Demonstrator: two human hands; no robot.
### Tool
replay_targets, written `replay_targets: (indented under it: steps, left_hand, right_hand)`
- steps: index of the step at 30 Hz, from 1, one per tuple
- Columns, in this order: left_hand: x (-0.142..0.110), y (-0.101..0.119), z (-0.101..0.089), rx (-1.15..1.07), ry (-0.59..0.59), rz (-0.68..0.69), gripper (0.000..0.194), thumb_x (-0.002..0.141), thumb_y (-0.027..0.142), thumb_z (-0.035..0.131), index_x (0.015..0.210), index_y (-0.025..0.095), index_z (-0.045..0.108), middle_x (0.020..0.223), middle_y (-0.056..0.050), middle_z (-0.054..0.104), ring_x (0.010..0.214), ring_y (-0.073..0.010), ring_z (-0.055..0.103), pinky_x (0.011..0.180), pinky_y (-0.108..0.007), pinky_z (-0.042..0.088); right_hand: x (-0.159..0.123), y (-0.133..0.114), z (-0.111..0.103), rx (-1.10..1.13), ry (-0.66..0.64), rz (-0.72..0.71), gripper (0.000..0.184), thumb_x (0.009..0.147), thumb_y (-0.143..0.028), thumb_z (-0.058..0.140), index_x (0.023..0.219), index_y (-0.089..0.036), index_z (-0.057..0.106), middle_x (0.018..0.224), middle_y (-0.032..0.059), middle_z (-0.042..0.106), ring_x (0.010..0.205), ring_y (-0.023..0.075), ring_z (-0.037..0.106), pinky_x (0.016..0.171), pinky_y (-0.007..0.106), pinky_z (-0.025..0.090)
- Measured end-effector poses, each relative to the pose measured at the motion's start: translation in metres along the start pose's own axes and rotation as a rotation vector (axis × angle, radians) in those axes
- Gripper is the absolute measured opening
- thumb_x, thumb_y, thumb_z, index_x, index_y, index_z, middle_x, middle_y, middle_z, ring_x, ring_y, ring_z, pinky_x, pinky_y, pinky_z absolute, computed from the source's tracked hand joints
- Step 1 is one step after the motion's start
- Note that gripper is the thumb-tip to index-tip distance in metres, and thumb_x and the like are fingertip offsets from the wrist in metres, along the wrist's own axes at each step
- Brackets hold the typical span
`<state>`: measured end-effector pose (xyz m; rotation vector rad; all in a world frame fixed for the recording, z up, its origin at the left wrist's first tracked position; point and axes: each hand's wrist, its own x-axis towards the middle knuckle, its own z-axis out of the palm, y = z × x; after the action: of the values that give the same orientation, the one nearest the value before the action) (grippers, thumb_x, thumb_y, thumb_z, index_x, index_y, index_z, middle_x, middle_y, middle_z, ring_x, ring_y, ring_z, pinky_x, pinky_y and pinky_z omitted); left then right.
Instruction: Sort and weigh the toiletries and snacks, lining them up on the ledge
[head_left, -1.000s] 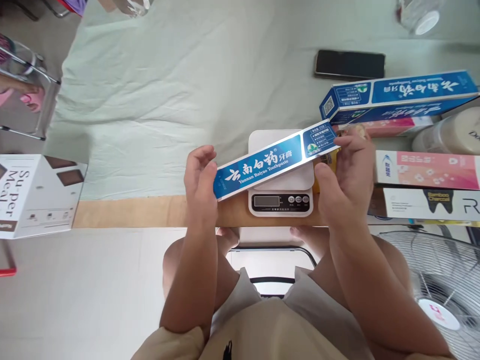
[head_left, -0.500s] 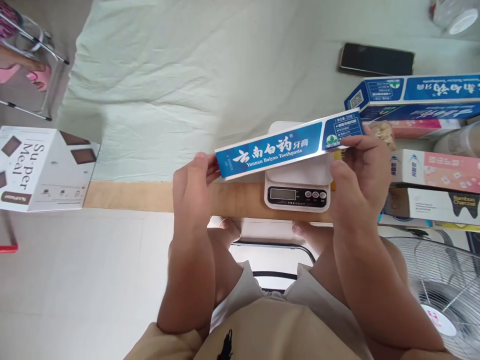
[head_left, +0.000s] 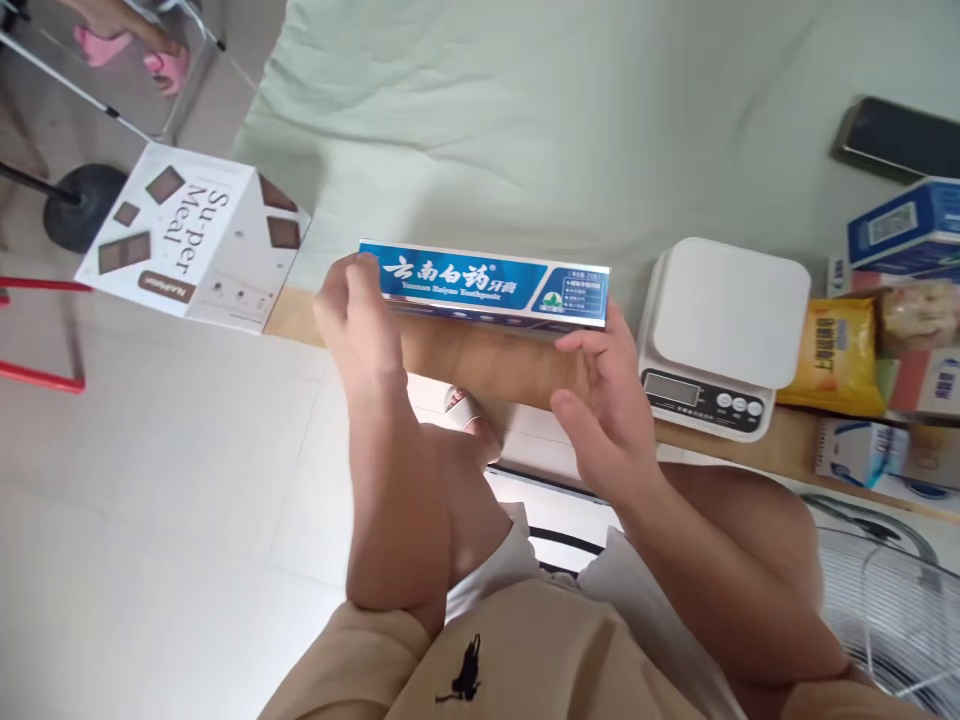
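A long blue toothpaste box [head_left: 480,285] is held level over the table's wooden front edge, its printed face turned up toward me. My left hand [head_left: 362,318] is closed around its left end. At the right end, the fingers of my right hand [head_left: 611,400] touch the box's end and lower edge, while the thumb stands apart from it. Just right of that hand sits a white kitchen scale [head_left: 727,320] with nothing on its platform; its display shows no readable digits.
A white "Su-per Meal" carton [head_left: 195,240] stands at the left table edge. On the right are a yellow packet [head_left: 836,355], another blue toothpaste box [head_left: 911,225], several small cartons and a black phone [head_left: 900,135]. A fan [head_left: 892,610] is at lower right; another person's pink-sandalled feet [head_left: 165,68] show at upper left.
Both hands have brought the toothpaste box left, away from above the scale, and levelled it. My right thumb has come off the box. The view has shifted and turned.
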<state>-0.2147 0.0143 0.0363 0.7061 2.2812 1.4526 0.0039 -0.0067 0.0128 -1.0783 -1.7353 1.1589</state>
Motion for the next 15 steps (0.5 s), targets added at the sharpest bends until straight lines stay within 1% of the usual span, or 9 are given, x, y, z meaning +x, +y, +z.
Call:
replay_targets:
  steps: [3,5,6,8,11,13,15]
  left_hand:
    - [0.005,-0.009,-0.014,0.128,-0.007,-0.042,0.025,0.093,0.038,0.055,0.074,0.022,0.05,0.076,0.0,0.051,0.079,-0.0169,0.05,0.078,-0.034,0.042]
    - [0.007,-0.013,-0.023,0.259,-0.02,-0.091,0.02,0.09,0.036,0.062,0.079,0.023,0.054,0.078,0.0,0.056,0.081,-0.0195,0.055,0.08,-0.036,0.044]
    - [0.007,-0.014,-0.027,0.31,-0.028,-0.109,0.017,0.088,0.034,0.065,0.081,0.023,0.054,0.079,0.0,0.058,0.082,-0.0207,0.058,0.081,-0.037,0.046]
    - [0.007,-0.017,-0.033,0.373,-0.06,-0.124,0.018,0.085,0.031,0.069,0.084,0.024,0.053,0.084,-0.001,0.062,0.086,-0.0227,0.062,0.085,-0.039,0.049]
    - [0.004,-0.02,-0.039,0.4,-0.115,-0.115,0.019,0.087,0.033,0.07,0.087,0.025,0.054,0.09,-0.003,0.066,0.091,-0.0251,0.065,0.088,-0.041,0.051]
    - [0.002,-0.022,-0.043,0.409,-0.135,-0.101,0.017,0.088,0.034,0.07,0.09,0.025,0.056,0.093,-0.004,0.067,0.093,-0.0266,0.065,0.089,-0.042,0.052]
    - [0.001,-0.023,-0.045,0.408,-0.144,-0.095,0.017,0.088,0.033,0.071,0.09,0.026,0.057,0.092,-0.005,0.068,0.094,-0.0278,0.066,0.091,-0.043,0.052]
  right_hand:
    - [-0.005,0.013,0.004,-0.065,0.029,0.052,0.04,0.091,-0.031,0.06,0.13,-0.028,0.057,0.154,0.0116,0.05,0.151,0.0321,0.047,0.127,0.064,0.038]
    - [-0.004,0.02,0.004,-0.108,0.054,0.08,0.049,0.091,-0.032,0.06,0.14,-0.029,0.053,0.146,0.012,0.054,0.141,0.0297,0.055,0.121,0.061,0.046]
    - [-0.002,0.023,0.004,-0.134,0.061,0.09,0.054,0.092,-0.032,0.06,0.145,-0.029,0.051,0.146,0.0123,0.053,0.138,0.0286,0.057,0.118,0.059,0.049]
    - [0.002,0.026,0.004,-0.214,0.062,0.093,0.058,0.091,-0.033,0.06,0.148,-0.03,0.051,0.151,0.0131,0.049,0.141,0.0291,0.055,0.117,0.058,0.05]
    - [0.005,0.025,0.006,-0.379,0.047,0.054,0.052,0.089,-0.034,0.062,0.141,-0.029,0.06,0.158,0.0131,0.046,0.151,0.0332,0.045,0.124,0.062,0.043]
    - [0.004,0.023,0.006,-0.447,0.042,0.034,0.048,0.089,-0.034,0.061,0.136,-0.028,0.063,0.152,0.0138,0.049,0.15,0.0341,0.046,0.123,0.064,0.043]
    - [0.001,0.023,0.006,-0.493,0.043,0.008,0.049,0.088,-0.035,0.061,0.137,-0.027,0.061,0.144,0.0147,0.049,0.147,0.0347,0.047,0.121,0.065,0.044]
